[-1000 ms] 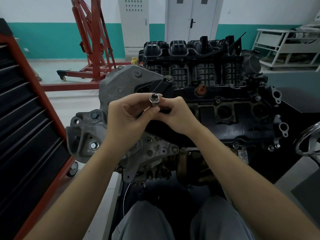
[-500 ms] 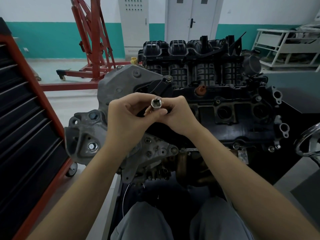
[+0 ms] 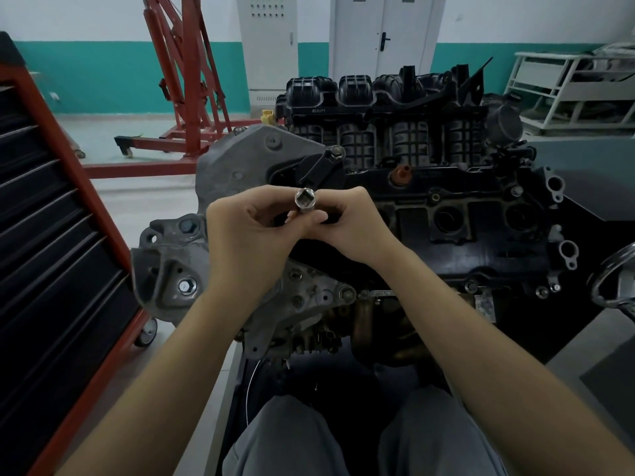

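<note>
The socket (image 3: 305, 200) has barely travelled in the last second; it dipped a little and came back, and it now stands with its square drive hole facing the camera and a bit more of its bright barrel showing below the rim. The small turn looks like the person rolling it between the fingers, either to check the end or to line it up; which of the two I cannot tell.

The left hand (image 3: 245, 235) pinches the barrel, with the thumb laid across its lower part and the forefinger curled behind; the right hand (image 3: 357, 228) is curled against the same lower part from the other side, knuckles up; its fingertips are hidden, so whether it also holds a driver or extension under the socket cannot be seen. Both hands have kept their places, touching each other round the socket.

The socket is held in the air over the engine (image 3: 481, 218), above its near left corner, just in front of the black arm beside the grey bracket (image 3: 240, 159); it touches no bolt.

As I judge it, the work is still at the tool-preparing stage; nothing on the engine has been loosened or touched, and the next move would call for fitting the socket to a handle or carrying it down to a bolt head.

A cabinet (image 3: 51, 235) stands off the engine's left edge; a hoist (image 3: 185, 80) stands beyond it.
</note>
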Tool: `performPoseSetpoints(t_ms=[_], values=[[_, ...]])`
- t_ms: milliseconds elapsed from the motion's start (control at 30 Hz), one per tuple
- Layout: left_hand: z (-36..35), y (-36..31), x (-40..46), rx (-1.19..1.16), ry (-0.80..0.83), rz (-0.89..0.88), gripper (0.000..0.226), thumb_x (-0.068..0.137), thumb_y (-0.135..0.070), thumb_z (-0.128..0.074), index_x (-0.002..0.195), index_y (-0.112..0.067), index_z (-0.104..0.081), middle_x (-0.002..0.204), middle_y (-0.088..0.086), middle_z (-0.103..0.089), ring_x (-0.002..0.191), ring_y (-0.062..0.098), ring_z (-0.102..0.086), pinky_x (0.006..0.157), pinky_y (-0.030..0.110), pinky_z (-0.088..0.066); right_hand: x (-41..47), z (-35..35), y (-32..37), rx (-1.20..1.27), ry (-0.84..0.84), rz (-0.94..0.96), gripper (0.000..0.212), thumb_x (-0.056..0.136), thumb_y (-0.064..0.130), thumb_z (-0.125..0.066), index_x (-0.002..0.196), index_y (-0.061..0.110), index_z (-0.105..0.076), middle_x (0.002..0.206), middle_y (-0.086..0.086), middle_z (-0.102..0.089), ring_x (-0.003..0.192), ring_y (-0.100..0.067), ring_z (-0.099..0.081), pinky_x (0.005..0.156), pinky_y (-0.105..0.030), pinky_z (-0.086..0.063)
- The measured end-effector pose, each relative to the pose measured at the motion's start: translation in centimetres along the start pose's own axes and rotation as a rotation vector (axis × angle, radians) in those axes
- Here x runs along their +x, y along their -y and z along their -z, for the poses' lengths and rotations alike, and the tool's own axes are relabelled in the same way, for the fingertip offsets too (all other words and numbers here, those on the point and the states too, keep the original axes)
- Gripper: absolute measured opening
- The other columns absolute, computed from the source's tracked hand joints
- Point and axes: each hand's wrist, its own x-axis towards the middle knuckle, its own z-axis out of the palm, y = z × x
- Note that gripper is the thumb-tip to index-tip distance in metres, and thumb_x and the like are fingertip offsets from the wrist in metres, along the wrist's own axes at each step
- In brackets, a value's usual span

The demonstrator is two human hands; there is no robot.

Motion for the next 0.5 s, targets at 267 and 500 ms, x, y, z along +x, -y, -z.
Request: performPoseSetpoints(t_ms=[267, 500], values=[[-0.07, -0.27, 0.09, -0.013, 0.076, -0.018, 0.034, 0.073, 0.006, -0.078, 0.101, -0.010, -0.070, 0.093, 0.002, -0.072, 0.089, 0.014, -0.071, 0.082, 0.025, -0.055, 0.01, -0.06, 0.30, 0.020, 0.024, -0.027, 0.024, 0.082, 0.001, -0.071, 0.100, 0.017, -0.069, 0.091, 0.003, -0.071, 0.090, -0.010, -0.069, 0.082, -0.030, -0.054], [-0.30, -0.41, -0.07, -0.045, 0.014, 0.017, 0.040, 0.072, 0.008, -0.077, 0.099, -0.021, -0.067, 0.090, -0.010, -0.070, 0.085, 0.005, -0.071, 0.080, 0.019, -0.054, -0.02, -0.15, 0.35, 0.031, 0.052, -0.027, 0.031, 0.084, -0.004, -0.069, 0.110, 0.012, -0.065, 0.101, -0.001, -0.070, 0.097, -0.012, -0.068, 0.088, -0.028, -0.053]])
